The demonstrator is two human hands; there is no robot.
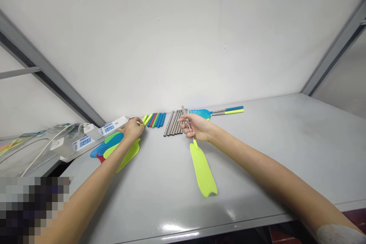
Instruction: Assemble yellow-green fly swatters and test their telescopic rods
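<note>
My right hand is closed around the metal tube of a fly swatter, its yellow-green paddle hanging toward the front of the table. The tube's bare upper end sticks out above my fingers. At the left, my left hand reaches to the end of a row of coloured handle sleeves, thumb held apart, fingertips at the yellow sleeves; its fingers are partly hidden. Beside these lie blue, red and green sleeves. Several metal tubes lie between my hands.
Loose swatter paddles in yellow, blue, green and red overlap under my left forearm. Power strips with plugs and a white cable lie along the left edge. Two assembled swatters rest near the wall, behind my right hand.
</note>
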